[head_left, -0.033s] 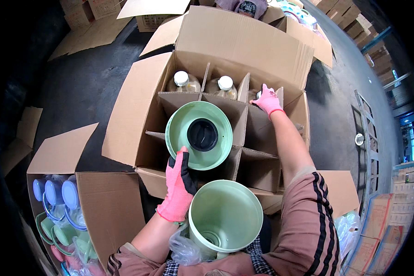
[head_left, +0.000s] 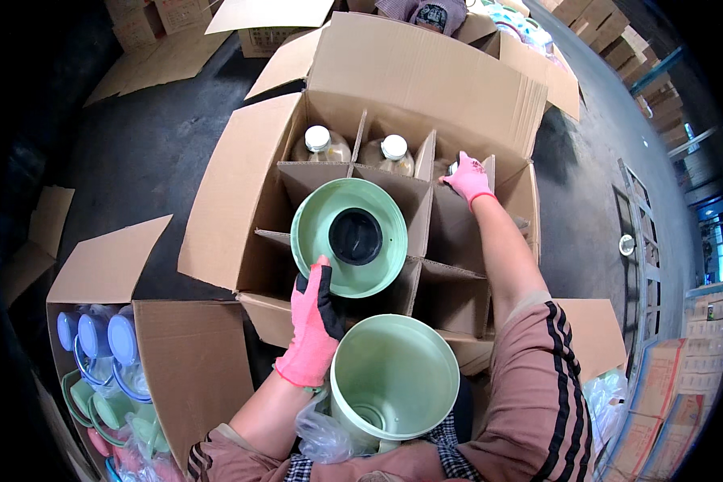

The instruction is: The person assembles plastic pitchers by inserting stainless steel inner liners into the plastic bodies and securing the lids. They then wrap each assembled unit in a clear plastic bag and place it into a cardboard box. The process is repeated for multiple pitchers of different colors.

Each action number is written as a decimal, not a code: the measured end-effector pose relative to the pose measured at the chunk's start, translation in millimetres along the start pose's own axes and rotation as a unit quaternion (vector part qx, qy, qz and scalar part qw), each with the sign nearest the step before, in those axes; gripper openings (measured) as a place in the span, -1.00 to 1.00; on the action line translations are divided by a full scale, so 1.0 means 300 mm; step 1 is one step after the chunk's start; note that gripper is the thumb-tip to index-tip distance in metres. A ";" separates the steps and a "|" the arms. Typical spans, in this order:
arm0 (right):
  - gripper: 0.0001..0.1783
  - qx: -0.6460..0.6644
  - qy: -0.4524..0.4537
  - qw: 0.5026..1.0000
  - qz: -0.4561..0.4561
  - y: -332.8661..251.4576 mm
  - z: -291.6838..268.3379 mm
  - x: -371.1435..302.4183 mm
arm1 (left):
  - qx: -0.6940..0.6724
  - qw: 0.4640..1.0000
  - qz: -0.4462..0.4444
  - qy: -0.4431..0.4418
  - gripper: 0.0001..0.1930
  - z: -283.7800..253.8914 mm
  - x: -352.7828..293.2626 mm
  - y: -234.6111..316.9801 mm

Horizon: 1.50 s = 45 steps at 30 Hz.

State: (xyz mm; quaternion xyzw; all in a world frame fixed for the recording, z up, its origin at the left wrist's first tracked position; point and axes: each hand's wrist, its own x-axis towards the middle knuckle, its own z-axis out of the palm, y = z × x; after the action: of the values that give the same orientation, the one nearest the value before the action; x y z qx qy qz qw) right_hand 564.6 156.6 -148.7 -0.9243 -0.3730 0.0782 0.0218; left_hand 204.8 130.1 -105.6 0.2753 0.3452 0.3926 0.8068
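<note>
My left hand [head_left: 309, 329], in a pink and black glove, grips the near rim of a round pale green lid [head_left: 388, 209] with a black disc in its middle. The lid is held over a divided cardboard box [head_left: 426, 72]. Below it, close to my body, stands an open pale green cylindrical container [head_left: 394, 365], hollow inside. My right hand [head_left: 468, 178], also gloved, reaches into the far right compartment. Its fingers are closed round the top of a bottle mostly hidden there. Two clear bottles with white caps, a left one [head_left: 317, 140] and a middle one [head_left: 393, 149], stand in the other far compartments.
At lower left, an open carton [head_left: 189, 361] holds several blue, green and pink lidded containers with handles. A clear plastic bag [head_left: 325, 434] lies beside the green container. Another person [head_left: 426, 12] is beyond the box. Stacked cartons [head_left: 667, 369] stand at right.
</note>
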 end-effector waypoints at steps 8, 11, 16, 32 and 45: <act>-0.50 0.076 0.085 0.993 -0.007 -0.012 -0.242 -0.134 | 0.052 0.994 0.093 -0.002 -0.69 -0.035 0.025 -0.031; -0.53 0.091 0.148 0.984 -0.044 -0.012 -0.485 -0.238 | 0.075 0.988 0.137 -0.018 -0.64 -0.075 0.050 -0.055; -0.62 0.355 0.254 0.896 -0.079 0.258 -0.821 -0.458 | -0.260 0.961 -0.018 -0.092 -0.48 -0.017 0.013 -0.001; -0.72 0.611 0.205 0.737 -0.206 -0.082 -0.342 -1.241 | -0.310 0.873 0.079 -0.367 -0.86 0.045 -0.202 0.218; -0.36 0.783 -0.100 0.597 -0.146 -0.066 -0.256 -1.127 | -0.161 0.889 0.081 -0.421 -0.65 -0.047 -0.185 0.251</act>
State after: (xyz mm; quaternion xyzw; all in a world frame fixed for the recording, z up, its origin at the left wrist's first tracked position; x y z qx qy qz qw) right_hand 323.5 -61.9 -27.5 -0.4722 -0.2986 0.4279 0.7105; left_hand 135.3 127.5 -41.3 0.3085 -0.1184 0.3538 0.8750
